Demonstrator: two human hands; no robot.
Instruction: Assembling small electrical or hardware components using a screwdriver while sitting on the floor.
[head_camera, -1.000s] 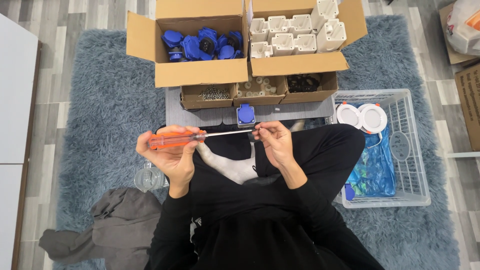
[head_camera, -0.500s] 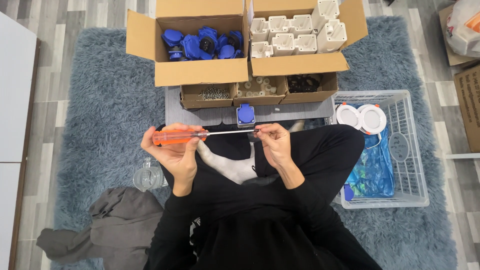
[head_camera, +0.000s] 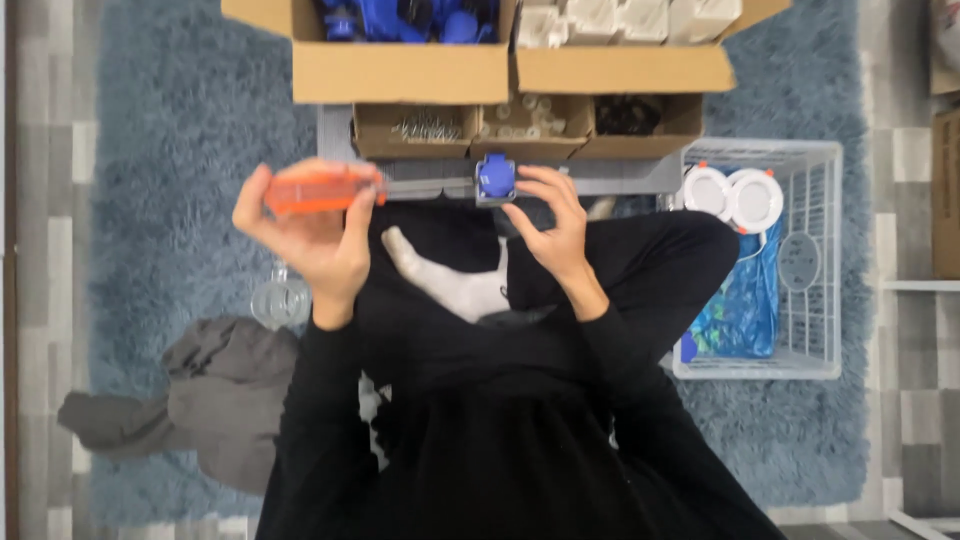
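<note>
A shaggy blue-grey rug (head_camera: 170, 150) covers most of the floor, and the person sits on it in black clothes. At the top stand two large cardboard boxes side by side: the left box (head_camera: 400, 70) holds blue parts, the right box (head_camera: 625, 68) holds white ones. Below them sit three smaller open cardboard trays (head_camera: 525, 130) in a row; their contents are too blurred to tell. To the right lies a white wire basket (head_camera: 800, 260) holding two round white discs (head_camera: 735, 197) and a blue plastic bag (head_camera: 745, 310). A grey cloth (head_camera: 190, 400) lies crumpled at lower left, with a small clear glass object (head_camera: 282, 300) just above it.

The left hand (head_camera: 315, 240) has its grip closed around the orange handle of a screwdriver (head_camera: 330, 190), held level. Its shaft reaches right to a small blue part (head_camera: 496, 178), which the right hand (head_camera: 555, 225) pinches between fingertips, in front of the trays.
</note>
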